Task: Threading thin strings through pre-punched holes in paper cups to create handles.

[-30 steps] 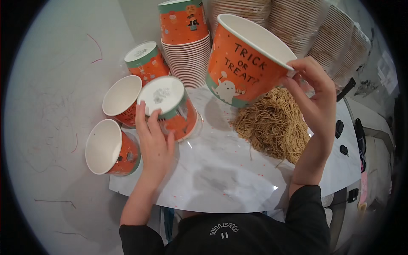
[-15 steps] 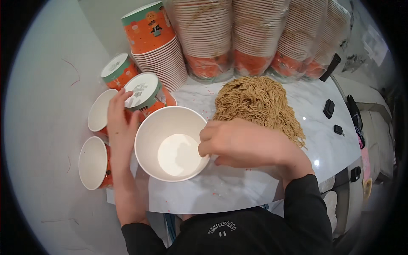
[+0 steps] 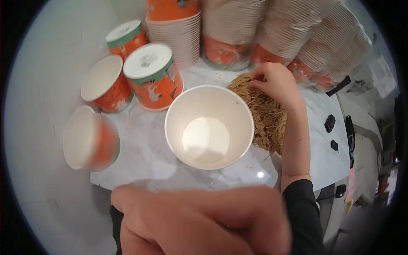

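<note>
A large white-lined paper tub stands open side up in the middle of the table, with nothing visible inside but light and shadow. To its right lies a heap of tan, string-like strands. Over the heap's far part is my right hand, fingers curled toward the thumb; whether strands are pinched there is hidden. My left hand looms large and blurred at the lower edge, close to the camera, apart from the tub. Its fingers are too smeared to read.
Orange and green tubs stand at left: one upside down, another upside down, an open one, and a blurred one. Plastic-wrapped tub stacks line the back. Small black objects lie at right.
My right hand has left the tub's rim and moved away to the strand heap. My left hand has come from beside the tubs toward the camera. The view has shifted.
</note>
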A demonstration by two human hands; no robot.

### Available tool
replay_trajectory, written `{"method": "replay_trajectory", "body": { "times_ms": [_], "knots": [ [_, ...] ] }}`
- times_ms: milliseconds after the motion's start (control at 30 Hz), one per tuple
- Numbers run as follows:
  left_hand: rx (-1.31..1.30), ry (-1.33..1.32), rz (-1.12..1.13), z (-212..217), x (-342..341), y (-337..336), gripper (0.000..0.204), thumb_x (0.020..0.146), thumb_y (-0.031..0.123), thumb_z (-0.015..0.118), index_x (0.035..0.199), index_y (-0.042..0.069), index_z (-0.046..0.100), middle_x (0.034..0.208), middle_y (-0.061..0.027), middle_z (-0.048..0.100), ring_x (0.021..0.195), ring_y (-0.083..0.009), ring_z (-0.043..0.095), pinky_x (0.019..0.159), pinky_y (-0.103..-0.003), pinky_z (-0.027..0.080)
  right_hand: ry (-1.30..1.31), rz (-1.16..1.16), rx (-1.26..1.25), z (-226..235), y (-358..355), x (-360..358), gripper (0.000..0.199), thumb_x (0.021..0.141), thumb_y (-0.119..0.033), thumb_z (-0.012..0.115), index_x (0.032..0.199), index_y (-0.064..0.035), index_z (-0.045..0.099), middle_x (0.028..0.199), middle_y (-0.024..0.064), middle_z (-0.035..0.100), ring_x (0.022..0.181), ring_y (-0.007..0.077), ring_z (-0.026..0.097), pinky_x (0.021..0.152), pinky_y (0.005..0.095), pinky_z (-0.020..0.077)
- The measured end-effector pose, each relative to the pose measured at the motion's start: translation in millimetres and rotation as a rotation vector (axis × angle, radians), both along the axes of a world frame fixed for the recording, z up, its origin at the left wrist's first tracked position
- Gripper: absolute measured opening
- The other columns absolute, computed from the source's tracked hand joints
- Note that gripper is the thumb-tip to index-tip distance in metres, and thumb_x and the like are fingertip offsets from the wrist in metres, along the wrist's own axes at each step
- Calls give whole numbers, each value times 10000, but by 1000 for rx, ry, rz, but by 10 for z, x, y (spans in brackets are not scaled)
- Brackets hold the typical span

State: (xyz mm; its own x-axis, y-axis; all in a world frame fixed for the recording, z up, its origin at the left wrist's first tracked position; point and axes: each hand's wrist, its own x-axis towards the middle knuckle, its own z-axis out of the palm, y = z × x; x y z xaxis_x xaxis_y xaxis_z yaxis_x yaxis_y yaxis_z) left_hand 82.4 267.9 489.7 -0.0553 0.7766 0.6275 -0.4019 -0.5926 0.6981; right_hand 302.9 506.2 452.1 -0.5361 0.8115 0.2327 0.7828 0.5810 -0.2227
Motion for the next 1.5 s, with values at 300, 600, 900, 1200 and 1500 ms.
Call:
{"method": "replay_trajectory", "body": {
  "times_ms": [300, 600, 900, 1200, 1500],
  "knots": [
    [-605, 17, -56, 168, 141, -499, 249, 951, 283, 671, 798, 88, 665, 714, -41, 648, 594, -98, 502, 511, -250, 315, -94, -43, -45, -25, 22, 29, 169, 789, -156, 763, 900, -30, 758, 858, 159, 736, 823, 337, 709, 730, 432, 551],
    [-1091, 178, -314, 408, 173, -1174, 290, 944, 401, 718, 823, 139, 696, 724, 7, 645, 578, -92, 499, 504, -246, 277, 213, -28, -84, 61, -26, 299, 137, 851, -107, 697, 915, 14, 695, 763, 136, 694, 665, 236, 655, 646, 360, 512],
    [-64, 745, 578, -351, 185, 764, 235, 841, 29, 778, 1062, 18, 699, 1025, -46, 698, 819, -114, 581, 705, -251, 455, 775, 402, -285, 410, -643, -83, 79, 939, -69, 694, 968, 4, 698, 873, 1, 689, 778, 61, 585, 693, 235, 470],
    [-336, 443, 155, -251, 27, 825, 263, 863, 32, 812, 1107, -14, 726, 1002, -48, 754, 878, -79, 689, 795, -222, 552, 706, 474, 50, 365, -909, -296, 125, 805, 30, 736, 928, 22, 750, 942, 49, 614, 864, 126, 563, 723, 247, 412],
    [-401, 178, -129, -291, -116, 952, 115, 914, 63, 775, 982, -10, 717, 908, -46, 739, 801, -75, 662, 693, -224, 521, 1067, 517, -646, 372, -1020, -430, 210, 1010, -112, 641, 1153, 28, 704, 994, 17, 627, 861, 80, 575, 797, 238, 488]
  ]
}}
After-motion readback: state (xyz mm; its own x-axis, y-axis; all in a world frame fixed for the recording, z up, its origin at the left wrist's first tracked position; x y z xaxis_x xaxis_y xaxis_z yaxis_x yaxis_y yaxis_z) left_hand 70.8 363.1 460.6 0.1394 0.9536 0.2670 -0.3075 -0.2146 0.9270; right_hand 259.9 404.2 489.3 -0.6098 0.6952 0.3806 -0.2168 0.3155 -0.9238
